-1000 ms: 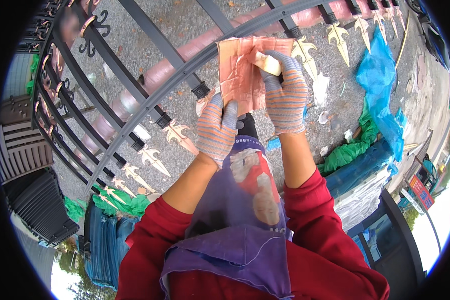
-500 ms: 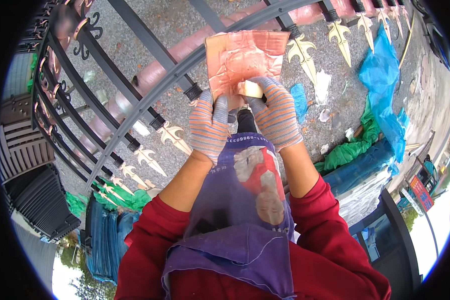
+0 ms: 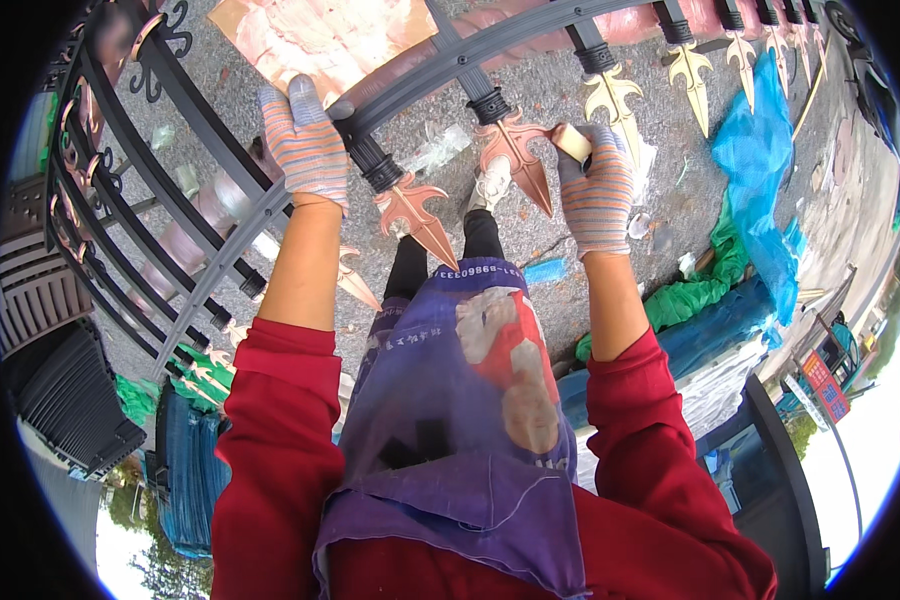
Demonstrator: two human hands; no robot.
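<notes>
Both my hands wear grey gloves with orange stripes. My left hand (image 3: 308,150) grips the lower edge of a cardboard sheet (image 3: 320,40) smeared with wet pinkish-gold paint, held over the fence bars. In my right hand (image 3: 598,195) a small pale sponge (image 3: 571,143) is pinched between thumb and fingers. The sponge is at the right barb of a copper-coloured spearhead finial (image 3: 515,150); whether it touches I cannot tell. Left of that is another copper-coloured finial (image 3: 415,210). Further right, a finial (image 3: 613,97) looks paler gold.
The dark metal fence panel (image 3: 400,90) spans the far side, its finials pointing toward me. Blue sheeting (image 3: 755,150) and green netting (image 3: 710,275) lie to the right. Pink wrapped rolls (image 3: 170,250) lie beneath the bars. Dark stacked panels (image 3: 75,395) stand at the left.
My hands have moved apart. The cardboard went left and away from me; the sponge, earlier against the cardboard, moved right to the finial. The finials behind the cardboard now show.
</notes>
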